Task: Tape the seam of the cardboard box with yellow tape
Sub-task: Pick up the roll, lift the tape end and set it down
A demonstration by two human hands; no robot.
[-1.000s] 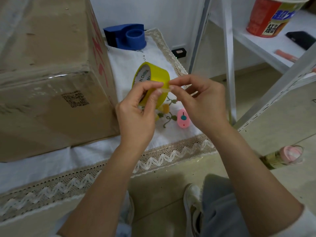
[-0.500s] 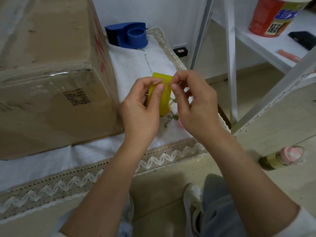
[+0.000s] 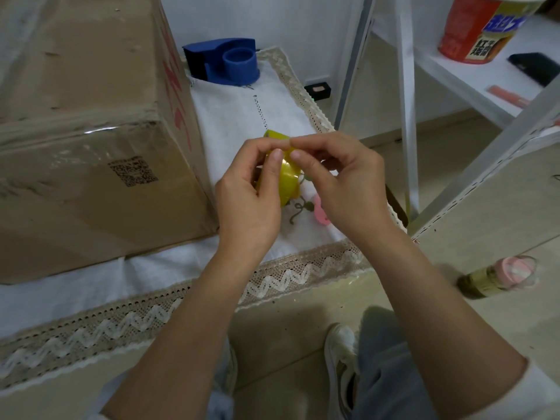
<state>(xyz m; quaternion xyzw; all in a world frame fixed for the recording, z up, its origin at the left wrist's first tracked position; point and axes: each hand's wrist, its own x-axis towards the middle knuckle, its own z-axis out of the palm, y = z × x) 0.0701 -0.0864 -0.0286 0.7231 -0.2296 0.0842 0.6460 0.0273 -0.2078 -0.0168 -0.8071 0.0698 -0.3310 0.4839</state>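
Both hands up over the near right part of the table [image 3: 91, 286], which is covered in a white cloth with a lace border. Left hand [image 3: 248, 201] is wrapped around the yellow tape roll [image 3: 288, 180], roll held edge-on to the camera, thumb lying across its outer face. Right hand [image 3: 342, 183] has thumb and index pinched together at the top of the roll, right next to the left fingertips; can't tell if a loose tape end is actually between them, too small. Roll is held above the cloth, not resting on it. Cardboard box [image 3: 85, 140] sits on the table's left side, near-right corner just beside the left hand, not touching it. Clear glossy tape runs across its top edge, QR label on the near face, red print on the right face. No yellow tape visible on the box. Blue tape dispenser [image 3: 224, 62] at the far edge of the table, against the wall, well apart from the hands. Small pink object [image 3: 319, 212] lies on the cloth under the right hand, partly hidden. White shelf [image 3: 472, 83] to the right carries a red cup [image 3: 478, 28]. Bottle with pink cap [image 3: 497, 277] lies on the floor right of the table.
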